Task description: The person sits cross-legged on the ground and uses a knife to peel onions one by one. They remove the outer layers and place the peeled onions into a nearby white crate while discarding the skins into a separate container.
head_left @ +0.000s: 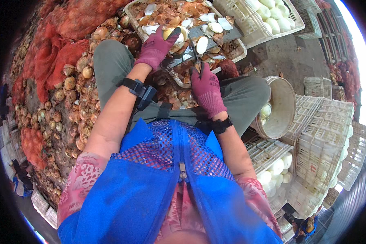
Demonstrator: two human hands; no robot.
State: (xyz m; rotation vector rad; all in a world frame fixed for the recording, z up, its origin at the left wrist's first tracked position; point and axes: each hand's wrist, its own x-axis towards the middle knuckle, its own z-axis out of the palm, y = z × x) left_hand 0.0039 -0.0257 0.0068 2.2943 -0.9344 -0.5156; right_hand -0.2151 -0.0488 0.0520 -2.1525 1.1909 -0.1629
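In a maroon knit glove, my left hand [155, 47] grips a partly peeled onion [179, 42] above a dark board [228, 34]. My right hand [206, 87], gloved alike, is closed around the handle of a knife [195, 50], its blade pointing away from me beside the onion. The board lies across a white plastic crate [244, 50] heaped with brown onion skins [170, 12] and pale cut pieces. A cut onion piece [202, 44] rests just right of the blade, its pale face up. My fingers hide part of the held onion.
Loose unpeeled onions [70, 83] and red mesh sacks [59, 61] cover the floor at left. Peeled onions [274, 15] fill a crate at the upper right. By my right knee, a bucket [279, 106] lies tilted near stacked plastic crates [320, 146].
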